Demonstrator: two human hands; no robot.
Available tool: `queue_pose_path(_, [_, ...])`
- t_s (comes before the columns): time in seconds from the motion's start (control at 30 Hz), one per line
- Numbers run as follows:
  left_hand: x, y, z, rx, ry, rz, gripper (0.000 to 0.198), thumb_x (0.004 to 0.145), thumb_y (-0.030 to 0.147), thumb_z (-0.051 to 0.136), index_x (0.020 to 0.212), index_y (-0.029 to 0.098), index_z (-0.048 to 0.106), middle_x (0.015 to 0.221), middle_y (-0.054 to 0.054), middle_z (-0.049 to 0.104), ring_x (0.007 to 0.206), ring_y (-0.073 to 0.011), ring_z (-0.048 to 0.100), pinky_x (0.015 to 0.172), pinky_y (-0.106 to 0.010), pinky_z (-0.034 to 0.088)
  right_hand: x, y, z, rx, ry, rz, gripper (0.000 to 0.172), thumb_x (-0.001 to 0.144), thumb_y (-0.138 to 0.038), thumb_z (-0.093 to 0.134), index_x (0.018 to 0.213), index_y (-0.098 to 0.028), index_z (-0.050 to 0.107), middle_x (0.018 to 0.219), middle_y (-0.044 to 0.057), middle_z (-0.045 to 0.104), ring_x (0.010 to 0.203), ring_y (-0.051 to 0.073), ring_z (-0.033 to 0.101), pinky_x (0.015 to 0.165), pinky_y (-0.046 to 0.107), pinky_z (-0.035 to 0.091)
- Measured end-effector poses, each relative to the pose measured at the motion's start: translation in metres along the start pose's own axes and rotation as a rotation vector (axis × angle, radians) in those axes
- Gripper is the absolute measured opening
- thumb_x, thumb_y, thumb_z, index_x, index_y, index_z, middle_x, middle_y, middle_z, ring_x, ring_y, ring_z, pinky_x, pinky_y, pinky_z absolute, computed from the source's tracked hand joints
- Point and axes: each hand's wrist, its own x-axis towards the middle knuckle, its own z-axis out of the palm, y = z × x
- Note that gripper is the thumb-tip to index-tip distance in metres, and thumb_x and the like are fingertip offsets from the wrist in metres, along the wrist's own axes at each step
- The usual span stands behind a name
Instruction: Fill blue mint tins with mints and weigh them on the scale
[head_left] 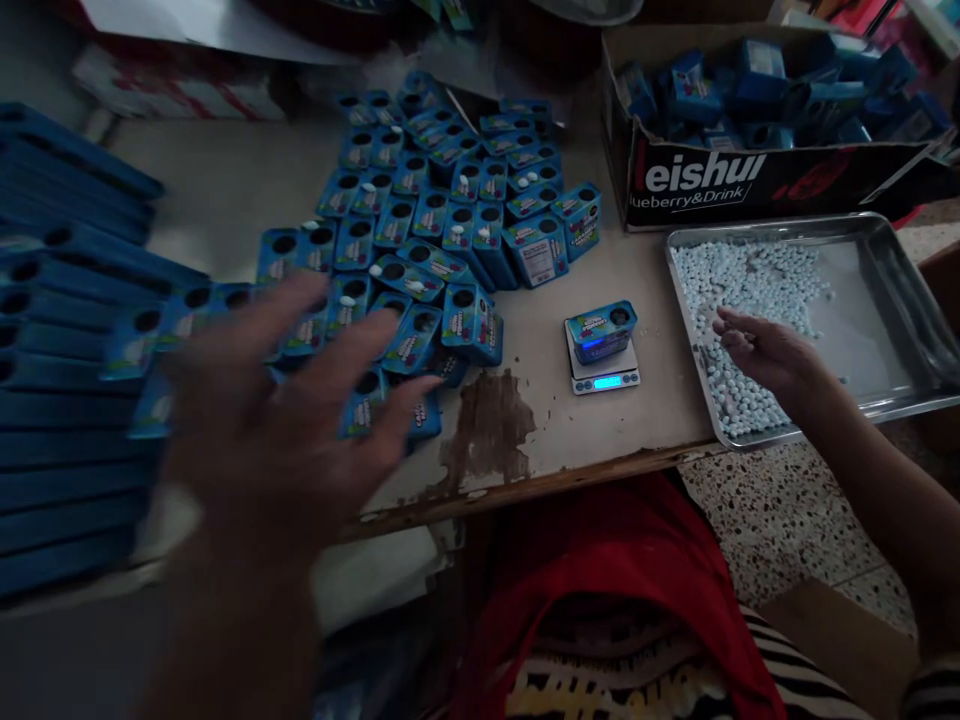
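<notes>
My left hand (277, 420), smeared by motion, is raised over the left part of the table with its fingers spread and nothing in them. Beneath and beyond it stand many small blue boxes (431, 215) with round dark holes in their tops; white pellets lie on some. My right hand (772, 350) is over a metal tray (892, 300) holding pale blue-white pellets (750, 280). Its fingers are curled together, and whatever they hold is hidden. Between the hands, one blue box (600, 330) sits on a small digital scale (626, 370) with a lit display.
At the back right is a cardboard carton (750, 180) full of blue boxes. Rows of blue boxes (67, 450) fill the left side. The table's worn front edge (555, 485) runs above a red apron (600, 570). A plastic-wrapped package (180, 85) lies at the back left.
</notes>
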Motion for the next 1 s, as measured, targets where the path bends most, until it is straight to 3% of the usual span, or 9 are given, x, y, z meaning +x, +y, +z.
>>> queue_pose_path(0.07, [-0.006, 0.012, 0.034, 0.065, -0.118, 0.183, 0.064, 0.078, 0.044, 0.098, 0.139, 0.037, 0.077, 0.160, -0.003, 0.065, 0.162, -0.0443, 0.052, 0.145, -0.071, 0.029, -0.002, -0.003, 0.016, 0.022, -0.099, 0.049, 0.015, 0.096, -0.027, 0.079, 0.102, -0.021, 0.066, 0.081, -0.003, 0.055, 0.054, 0.007, 0.034, 0.038, 0.012, 0.031])
queue_pose_path(0.13, [-0.015, 0.016, 0.070, 0.024, -0.187, 0.244, 0.065, 0.092, 0.037, 0.089, 0.153, 0.034, 0.066, 0.160, -0.009, 0.065, 0.151, -0.0387, 0.065, 0.134, -0.065, 0.049, -0.004, -0.007, 0.032, 0.058, -0.159, 0.081, 0.016, 0.097, -0.027, 0.082, 0.101, -0.019, 0.069, 0.074, -0.006, 0.052, 0.050, 0.005, 0.028, 0.038, 0.011, 0.024])
queue_pose_path(0.2, [-0.024, 0.014, 0.098, -0.102, -0.239, 0.147, 0.071, 0.096, 0.037, 0.087, 0.160, 0.031, 0.057, 0.157, -0.013, 0.067, 0.138, -0.0349, 0.074, 0.122, -0.059, 0.062, -0.006, -0.013, 0.046, 0.077, -0.182, 0.071, 0.017, 0.095, -0.025, 0.085, 0.099, -0.017, 0.071, 0.071, -0.005, 0.054, 0.050, 0.004, 0.034, 0.040, 0.012, 0.025])
queue_pose_path(0.3, [-0.036, 0.006, 0.123, -0.275, -0.309, -0.069, 0.079, 0.093, 0.046, 0.090, 0.161, 0.029, 0.053, 0.150, -0.014, 0.072, 0.131, -0.0335, 0.078, 0.116, -0.058, 0.066, -0.009, -0.024, 0.065, 0.064, -0.226, 0.034, 0.015, 0.095, -0.021, 0.086, 0.099, -0.016, 0.073, 0.078, 0.000, 0.065, 0.057, 0.006, 0.049, 0.045, 0.014, 0.035])
queue_pose_path(0.4, [-0.040, 0.000, 0.133, -0.348, -0.299, -0.204, 0.079, 0.088, 0.050, 0.092, 0.156, 0.027, 0.058, 0.146, -0.014, 0.074, 0.137, -0.0343, 0.075, 0.118, -0.059, 0.064, -0.012, -0.037, 0.080, -0.040, -0.313, -0.026, 0.016, 0.094, -0.020, 0.085, 0.105, -0.016, 0.074, 0.083, 0.002, 0.071, 0.062, 0.008, 0.056, 0.050, 0.018, 0.043])
queue_pose_path(0.57, [-0.036, -0.003, 0.137, -0.457, -0.313, -0.335, 0.079, 0.083, 0.050, 0.092, 0.152, 0.028, 0.061, 0.143, -0.013, 0.074, 0.137, -0.0332, 0.073, 0.119, -0.056, 0.063, -0.007, -0.056, 0.097, -0.339, -0.442, -0.191, 0.018, 0.097, -0.027, 0.088, 0.104, -0.017, 0.075, 0.076, 0.000, 0.070, 0.059, 0.008, 0.055, 0.052, 0.020, 0.042])
queue_pose_path(0.83, [-0.030, -0.004, 0.152, -0.460, -0.294, -0.311, 0.076, 0.083, 0.039, 0.093, 0.149, 0.029, 0.058, 0.150, -0.013, 0.070, 0.142, -0.0328, 0.070, 0.120, -0.055, 0.061, 0.001, -0.079, 0.098, -0.674, -0.385, -0.352, 0.007, 0.094, -0.019, 0.084, 0.100, -0.021, 0.081, 0.068, -0.003, 0.064, 0.061, 0.013, 0.059, 0.059, 0.026, 0.048])
queue_pose_path(1.0, [-0.029, 0.005, 0.166, -0.477, -0.285, -0.304, 0.063, 0.084, 0.038, 0.091, 0.141, 0.028, 0.064, 0.146, -0.011, 0.072, 0.134, -0.0307, 0.073, 0.115, -0.051, 0.063, -0.004, -0.087, 0.114, -1.078, -0.368, -0.525, 0.018, 0.093, -0.010, 0.073, 0.105, -0.019, 0.085, 0.070, -0.002, 0.067, 0.067, 0.015, 0.065, 0.069, 0.028, 0.050])
